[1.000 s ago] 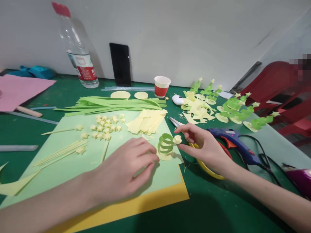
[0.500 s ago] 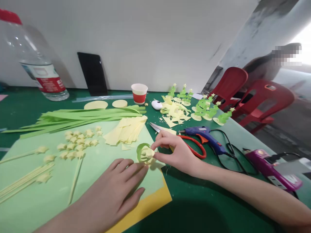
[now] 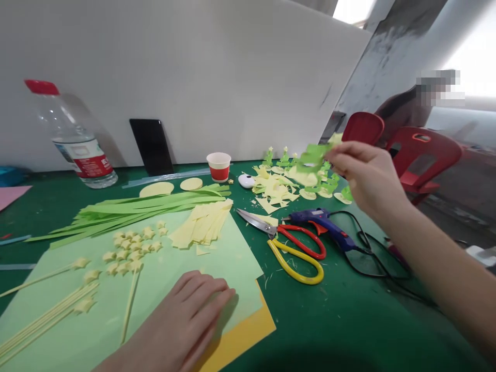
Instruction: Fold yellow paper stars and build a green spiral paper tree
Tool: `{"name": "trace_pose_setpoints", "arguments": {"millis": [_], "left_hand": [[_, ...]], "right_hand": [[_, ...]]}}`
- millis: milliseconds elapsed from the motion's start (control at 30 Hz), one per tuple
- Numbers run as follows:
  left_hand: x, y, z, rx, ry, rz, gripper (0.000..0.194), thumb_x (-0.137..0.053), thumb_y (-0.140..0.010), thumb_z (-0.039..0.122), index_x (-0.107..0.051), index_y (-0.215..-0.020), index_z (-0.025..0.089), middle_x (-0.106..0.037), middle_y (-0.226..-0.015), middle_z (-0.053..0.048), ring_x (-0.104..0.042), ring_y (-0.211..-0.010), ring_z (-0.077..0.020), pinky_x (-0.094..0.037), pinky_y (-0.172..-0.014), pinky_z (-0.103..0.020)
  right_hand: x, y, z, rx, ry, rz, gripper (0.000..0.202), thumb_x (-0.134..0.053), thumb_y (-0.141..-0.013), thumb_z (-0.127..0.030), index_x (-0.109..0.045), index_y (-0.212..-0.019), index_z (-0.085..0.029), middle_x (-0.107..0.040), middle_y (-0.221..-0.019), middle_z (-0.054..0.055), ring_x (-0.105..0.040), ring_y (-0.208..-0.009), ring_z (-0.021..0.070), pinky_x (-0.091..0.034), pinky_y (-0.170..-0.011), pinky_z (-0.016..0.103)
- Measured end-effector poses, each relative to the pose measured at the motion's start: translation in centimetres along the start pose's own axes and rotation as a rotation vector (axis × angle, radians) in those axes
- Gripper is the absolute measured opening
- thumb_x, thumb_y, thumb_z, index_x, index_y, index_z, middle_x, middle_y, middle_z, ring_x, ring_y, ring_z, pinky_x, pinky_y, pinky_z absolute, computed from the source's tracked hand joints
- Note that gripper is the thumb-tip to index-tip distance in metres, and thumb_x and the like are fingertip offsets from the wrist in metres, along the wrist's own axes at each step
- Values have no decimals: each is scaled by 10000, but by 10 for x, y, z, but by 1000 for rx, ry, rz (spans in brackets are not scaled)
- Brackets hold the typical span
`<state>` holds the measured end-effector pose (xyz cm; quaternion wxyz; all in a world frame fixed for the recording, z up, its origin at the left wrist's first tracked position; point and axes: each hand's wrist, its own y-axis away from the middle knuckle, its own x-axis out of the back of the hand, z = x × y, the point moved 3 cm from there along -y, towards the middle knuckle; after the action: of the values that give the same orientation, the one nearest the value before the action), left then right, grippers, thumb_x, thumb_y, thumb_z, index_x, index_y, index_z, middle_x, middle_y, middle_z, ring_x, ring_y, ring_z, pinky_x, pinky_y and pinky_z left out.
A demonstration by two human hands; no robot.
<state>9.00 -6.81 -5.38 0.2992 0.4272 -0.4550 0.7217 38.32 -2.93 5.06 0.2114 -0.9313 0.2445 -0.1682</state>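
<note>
On the green felt desk (image 3: 341, 320) lies a smooth pale-green sheet (image 3: 163, 289) under the flat left hand (image 3: 182, 323), fingers together, while above the scraps the right hand (image 3: 368, 175) pinches a small coiled green paper tree (image 3: 312, 157) topped by a yellow star.

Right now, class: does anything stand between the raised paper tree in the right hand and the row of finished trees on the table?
Nothing visible does. The right hand holds the green paper tree in the air just above the finished trees; only open air separates them.
</note>
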Motion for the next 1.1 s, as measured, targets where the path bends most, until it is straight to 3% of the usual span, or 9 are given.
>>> {"name": "trace_pose_setpoints", "arguments": {"millis": [167, 267, 333, 433, 533, 600, 733, 867, 1100], "left_hand": [[0, -1, 2, -24, -4, 70, 334, -310, -848, 53, -513, -1067, 202, -622, -952, -37, -519, -849, -178, -367, -816, -325], [5, -23, 3, -138, -5, 123, 291, -322, -839, 71, -536, -1008, 172, -627, -914, -50, -522, -817, -179, -393, -789, -322], [5, -56, 1, -167, -54, 34, 264, -325, -848, 61, -540, -979, 141, -617, -928, -69, -528, -830, -181, -432, -754, -317], [-7, -126, -10, -188, -128, -61, 186, -414, -855, 80, -559, -961, 129, -607, -986, -57, -542, -930, -187, -456, -810, -339], [-37, -201, -27, -150, -211, -119, 232, -516, -871, 256, -535, -1064, 128, -557, -1089, -79, -559, -964, -209, -475, -817, -411], [-61, -243, -37, -101, -262, -132, 272, -512, -874, 273, -513, -1112, 142, -536, -1132, -88, -556, -972, -213, -481, -816, -415], [-99, -297, -51, -47, -312, -162, 296, -512, -873, 285, -498, -1134, 145, -526, -1146, -91, -554, -975, -218, -481, -815, -419], [-112, -310, -58, -85, -303, -243, 291, -511, -874, 286, -502, -1128, 145, -531, -1136, -89, -558, -965, -213, -485, -808, -413], [-100, -284, -71, -121, -257, -282, 275, -508, -876, 278, -510, -1116, 146, -535, -1133, -88, -559, -964, -210, -484, -811, -411]], "right_hand": [[21, -53, 7, -139, 73, 133, 217, -485, -891, -277, -542, -1064, -161, -554, -1074, 68, -567, -885, 158, -493, -751, 340], [21, -64, 10, -183, 76, 153, 248, -487, -889, -284, -527, -1100, -160, -542, -1103, 75, -561, -921, 173, -488, -773, 363], [17, -68, 13, -205, 71, 149, 259, -491, -887, -288, -521, -1109, -159, -539, -1109, 75, -560, -925, 177, -487, -776, 371], [11, -73, 19, -243, 59, 112, 281, -509, -877, -291, -515, -1115, -142, -542, -1102, 77, -563, -923, 184, -488, -771, 381], [8, -78, 26, -277, 50, 76, 283, -511, -876, -292, -516, -1113, -138, -543, -1098, 78, -564, -922, 184, -489, -769, 379], [9, -81, 30, -298, 50, 62, 284, -513, -875, -291, -515, -1114, -137, -543, -1097, 78, -564, -920, 184, -490, -766, 378], [16, -82, 37, -326, 57, 49, 285, -512, -875, -293, -514, -1114, -137, -545, -1092, 77, -567, -912, 182, -492, -760, 375], [23, -85, 44, -329, 50, 51, 284, -512, -875, -290, -514, -1114, -138, -544, -1094, 77, -566, -917, 183, -491, -764, 377], [43, -95, 52, -293, 45, 156, 289, -509, -877, -297, -512, -1119, -139, -542, -1100, 78, -563, -923, 185, -488, -769, 381]]}}
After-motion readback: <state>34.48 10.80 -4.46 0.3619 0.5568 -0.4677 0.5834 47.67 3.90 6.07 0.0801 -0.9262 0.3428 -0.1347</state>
